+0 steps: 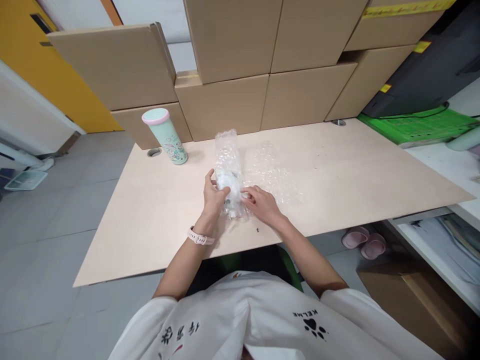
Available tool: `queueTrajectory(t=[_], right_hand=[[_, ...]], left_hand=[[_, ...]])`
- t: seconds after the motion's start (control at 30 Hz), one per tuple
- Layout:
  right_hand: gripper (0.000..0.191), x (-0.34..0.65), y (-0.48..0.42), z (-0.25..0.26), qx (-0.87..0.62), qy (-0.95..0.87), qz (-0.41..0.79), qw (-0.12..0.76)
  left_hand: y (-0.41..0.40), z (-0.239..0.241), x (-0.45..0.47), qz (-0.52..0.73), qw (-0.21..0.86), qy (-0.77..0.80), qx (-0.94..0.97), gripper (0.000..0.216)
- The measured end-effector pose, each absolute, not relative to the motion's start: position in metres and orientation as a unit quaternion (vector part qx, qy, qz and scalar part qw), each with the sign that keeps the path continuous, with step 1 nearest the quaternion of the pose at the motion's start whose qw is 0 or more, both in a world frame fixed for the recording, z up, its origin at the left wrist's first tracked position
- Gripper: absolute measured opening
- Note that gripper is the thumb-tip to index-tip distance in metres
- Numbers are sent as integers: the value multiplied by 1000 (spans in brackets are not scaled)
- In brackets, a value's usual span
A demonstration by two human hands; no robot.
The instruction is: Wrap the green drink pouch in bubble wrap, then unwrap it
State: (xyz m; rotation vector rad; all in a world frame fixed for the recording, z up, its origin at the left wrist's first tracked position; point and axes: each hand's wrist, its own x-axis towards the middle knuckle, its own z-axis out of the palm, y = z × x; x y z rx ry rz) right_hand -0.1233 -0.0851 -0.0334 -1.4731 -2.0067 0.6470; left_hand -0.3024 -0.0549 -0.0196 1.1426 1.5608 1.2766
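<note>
A roll of clear bubble wrap [227, 165] lies on the light wooden table [337, 165], with something white wrapped inside its near end. My left hand [213, 194] grips the near left side of the roll, fingers curled on it. My right hand [261, 201] presses its fingertips on the near right side of the same roll. A flat sheet of bubble wrap [272, 172] spreads out on the table to the right of the roll. A white watch sits on my left wrist.
A mint-green tumbler [165, 136] with a pink lid stands at the back left of the table. Stacked cardboard boxes [232, 65] line the far edge. A green mat [420, 125] and a dark case lie at the right. Pink slippers [362, 241] sit on the floor.
</note>
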Motion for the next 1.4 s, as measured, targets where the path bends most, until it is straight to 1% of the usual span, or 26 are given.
queueTrajectory(t=[0.1, 0.17, 0.23, 0.3, 0.4, 0.5, 0.57, 0.6, 0.67, 0.73, 0.77, 0.83, 0.87, 0.97, 1.03, 1.13, 1.2, 1.27, 1.33, 1.4], right_hand=[[24, -122, -79, -39, -540, -749, 245, 294], [20, -117, -75, -42, -535, -735, 270, 316], [15, -111, -73, -44, -534, -702, 318, 347], [11, -105, -73, -46, -545, -645, 375, 382], [12, -100, -73, -46, -560, -583, 424, 409], [13, -98, -74, -44, -535, -588, 442, 415], [9, -96, -78, -41, -528, -621, 414, 406], [6, -94, -81, -39, -541, -641, 373, 397], [3, -90, -90, -38, -590, -672, 254, 369], [8, -84, -102, -39, -627, -687, 147, 337], [9, -80, -109, -41, -629, -695, 122, 327], [9, -72, -121, -46, -611, -709, 123, 329], [10, -69, -126, -48, -603, -706, 139, 345], [15, -64, -136, -52, -611, -640, 193, 423], [23, -63, -138, -53, -629, -591, 205, 462], [33, -65, -137, -51, -622, -614, 172, 454], [36, -66, -134, -50, -605, -658, 146, 423], [38, -66, -132, -50, -599, -681, 137, 397], [39, -65, -131, -50, -600, -685, 147, 386], [38, -63, -130, -49, -599, -685, 158, 383]], left_hand=[[-62, -15, -294, 534, 497, 517, 448, 82], [-69, -14, -287, 521, 556, 432, 482, 80], [-78, -14, -280, 489, 576, 352, 553, 78], [-86, -16, -272, 448, 544, 306, 641, 72], [-95, -19, -265, 370, 420, 299, 773, 62], [-98, -22, -262, 288, 314, 320, 846, 60], [-97, -25, -262, 257, 293, 338, 857, 61], [-96, -27, -262, 253, 286, 346, 857, 62], [-93, -33, -263, 270, 272, 352, 854, 64], [-90, -39, -264, 306, 253, 353, 847, 68], [-88, -41, -264, 321, 244, 355, 844, 69], [-85, -45, -262, 331, 223, 369, 839, 71], [-85, -45, -259, 324, 212, 381, 839, 70], [-85, -41, -244, 261, 169, 418, 853, 62], [-86, -35, -229, 208, 135, 439, 864, 54], [-87, -29, -211, 164, 102, 461, 866, 41], [-87, -27, -208, 168, 113, 463, 863, 35], [-86, -28, -214, 204, 167, 450, 853, 35], [-83, -29, -226, 275, 253, 441, 816, 42], [-78, -29, -238, 374, 341, 470, 724, 52]])
